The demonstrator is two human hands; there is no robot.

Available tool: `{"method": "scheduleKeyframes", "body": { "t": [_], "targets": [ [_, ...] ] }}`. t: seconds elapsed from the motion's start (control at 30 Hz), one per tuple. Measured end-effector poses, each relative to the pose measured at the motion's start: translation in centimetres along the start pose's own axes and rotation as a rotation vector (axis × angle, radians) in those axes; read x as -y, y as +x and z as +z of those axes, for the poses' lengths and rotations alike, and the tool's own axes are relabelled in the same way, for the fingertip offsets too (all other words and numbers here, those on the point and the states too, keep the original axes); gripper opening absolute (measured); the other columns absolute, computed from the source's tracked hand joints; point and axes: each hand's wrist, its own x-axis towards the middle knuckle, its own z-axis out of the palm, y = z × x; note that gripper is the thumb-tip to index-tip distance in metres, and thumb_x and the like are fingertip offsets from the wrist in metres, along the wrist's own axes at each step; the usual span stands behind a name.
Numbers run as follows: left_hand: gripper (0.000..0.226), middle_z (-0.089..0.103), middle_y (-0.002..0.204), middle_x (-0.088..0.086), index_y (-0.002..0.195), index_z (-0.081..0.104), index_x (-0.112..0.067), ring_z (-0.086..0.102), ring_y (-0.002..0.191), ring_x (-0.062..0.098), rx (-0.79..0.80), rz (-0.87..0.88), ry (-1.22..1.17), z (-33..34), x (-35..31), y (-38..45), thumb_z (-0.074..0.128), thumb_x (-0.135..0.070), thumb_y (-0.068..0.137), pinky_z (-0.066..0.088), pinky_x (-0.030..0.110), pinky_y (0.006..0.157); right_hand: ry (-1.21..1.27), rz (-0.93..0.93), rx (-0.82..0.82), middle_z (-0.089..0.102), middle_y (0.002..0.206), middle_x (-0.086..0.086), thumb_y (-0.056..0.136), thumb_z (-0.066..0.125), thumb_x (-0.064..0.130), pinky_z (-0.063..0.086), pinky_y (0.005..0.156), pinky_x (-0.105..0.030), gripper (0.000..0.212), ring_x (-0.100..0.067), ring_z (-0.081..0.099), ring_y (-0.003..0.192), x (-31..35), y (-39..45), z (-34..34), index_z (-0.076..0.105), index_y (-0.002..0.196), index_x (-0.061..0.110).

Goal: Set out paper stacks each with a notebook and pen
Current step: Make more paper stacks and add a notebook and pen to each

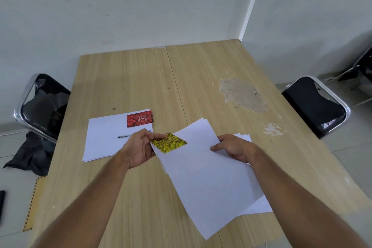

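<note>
A paper stack (104, 139) lies on the left of the wooden table (201, 70), with a red notebook (140, 119) at its far corner and a pen (125, 136) across it. My left hand (138, 150) pinches a yellow speckled notebook (168, 142) together with the corner of a lifted bundle of white sheets (209, 179). My right hand (234, 148) grips the right edge of the same bundle. More white sheets (259, 205) lie on the table under the bundle, mostly hidden.
A black chair (43, 104) stands at the table's left side and another black chair (316, 104) at its right. Dark cloth (30, 157) lies on the floor at left. A worn patch (241, 94) marks the tabletop at far right.
</note>
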Motion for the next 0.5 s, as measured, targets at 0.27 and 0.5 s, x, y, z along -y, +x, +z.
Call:
{"method": "scheduleKeyframes", "body": {
  "t": [0.27, 0.5],
  "targets": [
    [0.039, 0.077, 0.107, 0.017, 0.129, 0.053, -0.011, 0.077, 0.087, 0.026, -0.094, -0.003, 0.163, -1.0, 1.5, 0.6, 0.061, 0.005, 0.095, 0.064, 0.038, 0.072, 0.063, 0.050, 0.039, 0.076, 0.119, -0.014, 0.095, 0.067, 0.004, 0.056, 0.101, -0.049, 0.029, -0.036, 0.072, 0.113, -0.9, 0.5, 0.9, 0.072, 0.124, 0.005],
    [0.037, 0.075, 0.112, 0.020, 0.125, 0.063, -0.009, 0.077, 0.082, 0.021, -0.134, 0.032, 0.183, -3.5, -0.3, 0.0, 0.064, 0.007, 0.092, 0.063, 0.029, 0.069, -0.172, 0.138, 0.094, 0.077, 0.112, -0.017, 0.094, 0.072, 0.013, 0.060, 0.094, -0.052, 0.026, -0.036, 0.076, 0.097, 0.3, 1.5, 3.3, 0.071, 0.117, 0.002]
  ]
}}
